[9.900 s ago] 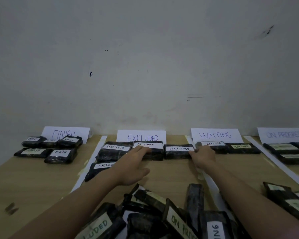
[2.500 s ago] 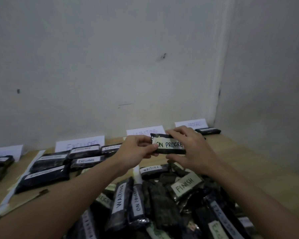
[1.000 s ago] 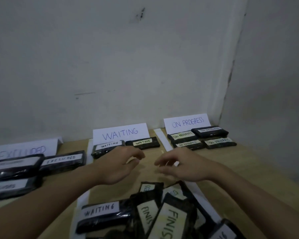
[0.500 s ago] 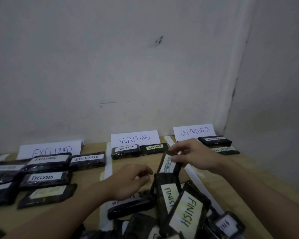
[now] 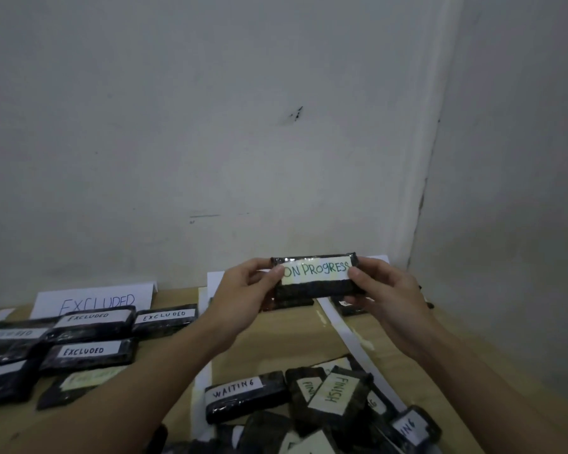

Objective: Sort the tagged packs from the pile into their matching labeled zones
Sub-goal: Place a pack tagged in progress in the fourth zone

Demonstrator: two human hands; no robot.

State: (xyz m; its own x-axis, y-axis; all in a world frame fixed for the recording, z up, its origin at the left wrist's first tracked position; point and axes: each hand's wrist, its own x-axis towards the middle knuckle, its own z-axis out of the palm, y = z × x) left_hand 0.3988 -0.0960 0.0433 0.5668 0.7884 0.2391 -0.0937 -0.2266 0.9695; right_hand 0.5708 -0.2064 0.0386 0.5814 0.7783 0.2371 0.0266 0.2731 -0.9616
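A black pack tagged ON PROGRESS [image 5: 317, 280] is held up level above the table, its label facing me. My left hand [image 5: 240, 299] pinches its left end and my right hand [image 5: 387, 293] pinches its right end. Below, at the near edge, lies the pile [image 5: 309, 411] of dark packs, with a WAITING pack [image 5: 243, 398] and a FINISH pack [image 5: 336, 393] on top. The held pack and my hands hide most of the WAITING and ON PROGRESS zones behind them.
The EXCLUDED sign [image 5: 94, 299] stands at the back left against the white wall, with several EXCLUDED packs [image 5: 89, 326] laid in front. White paper strips [image 5: 348, 339] divide the wooden table [image 5: 276, 342] into zones. A side wall closes the right.
My right hand lifted a pack out of the pile. Both hands now hold it up flat with the ON PROGRESS label readable; before, my left hand was down near the pile.
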